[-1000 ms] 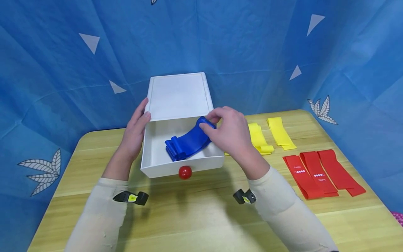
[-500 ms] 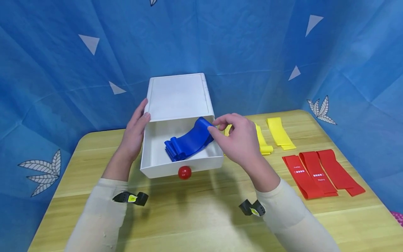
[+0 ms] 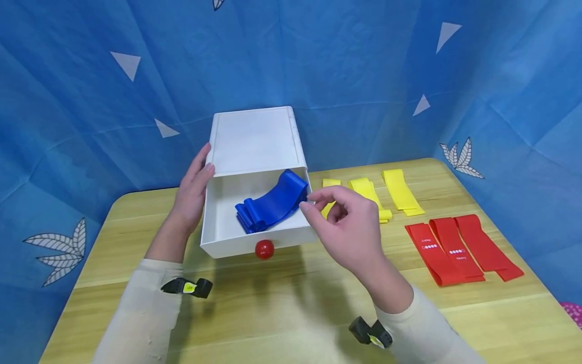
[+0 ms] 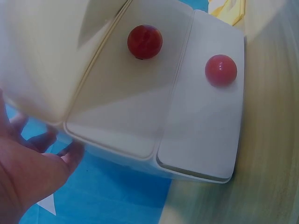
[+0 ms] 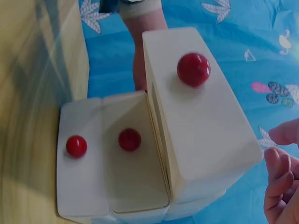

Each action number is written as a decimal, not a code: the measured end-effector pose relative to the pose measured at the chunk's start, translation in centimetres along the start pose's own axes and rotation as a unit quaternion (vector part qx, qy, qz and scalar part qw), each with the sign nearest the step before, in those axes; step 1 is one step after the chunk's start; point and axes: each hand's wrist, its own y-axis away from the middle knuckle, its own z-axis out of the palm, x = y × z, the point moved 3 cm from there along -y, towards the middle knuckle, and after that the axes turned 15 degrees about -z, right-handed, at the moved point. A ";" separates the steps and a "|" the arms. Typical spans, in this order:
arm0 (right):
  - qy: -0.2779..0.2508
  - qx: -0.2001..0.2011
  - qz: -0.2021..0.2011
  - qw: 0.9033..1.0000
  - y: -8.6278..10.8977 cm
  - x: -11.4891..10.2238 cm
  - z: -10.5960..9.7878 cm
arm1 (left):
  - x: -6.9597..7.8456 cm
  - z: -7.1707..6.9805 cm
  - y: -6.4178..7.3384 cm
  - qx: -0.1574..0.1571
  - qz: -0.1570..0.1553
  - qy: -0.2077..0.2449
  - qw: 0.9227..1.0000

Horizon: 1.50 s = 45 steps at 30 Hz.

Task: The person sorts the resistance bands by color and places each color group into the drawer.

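Observation:
Blue resistance bands (image 3: 273, 202), folded and curled at the left end, lie in the pulled-out top drawer (image 3: 222, 217) of a white drawer unit (image 3: 256, 141). Their right end leans up toward the drawer's right wall. My left hand (image 3: 192, 194) rests against the unit's left side, fingers extended; the left wrist view shows its fingertips by the cabinet edge. Just off the drawer's right front corner is my right hand (image 3: 352, 222), fingers loosely bent. Between thumb and fingertips a gap shows in the right wrist view, with nothing held.
Yellow folded bands (image 3: 400, 192) lie right of the unit on the wooden table (image 3: 273, 323). Nearer the right edge are red folded bands (image 3: 484, 247), some printed with white text. A red knob (image 3: 264, 249) sticks out from the drawer front; two lower drawers are closed. Behind hangs a blue curtain (image 3: 354, 76).
The right hand has let go of the blue bands' right end and drawn back to the right and toward me. The left hand stays at the unit's side.

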 end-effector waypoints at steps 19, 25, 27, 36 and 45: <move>-0.099 -0.029 -0.007 0.995 4.2 -2.0 3.1 | 0.0 0.0 0.0 0.000 0.000 -0.001 1.000; -0.101 -0.034 -0.044 0.993 4.8 -2.0 4.2 | 0.0 0.0 0.0 -0.004 0.002 0.001 1.000; -0.102 -0.037 -0.049 0.993 4.9 -2.0 4.6 | 0.0 0.0 0.0 -0.005 0.003 0.002 1.000; -0.083 -0.039 -0.038 0.995 5.6 -1.6 5.5 | 0.0 -0.1 -0.1 -0.008 0.013 0.011 1.000; -0.070 -0.035 -0.034 0.996 6.1 -1.3 5.8 | -0.1 0.0 -0.1 -0.008 0.013 0.008 1.000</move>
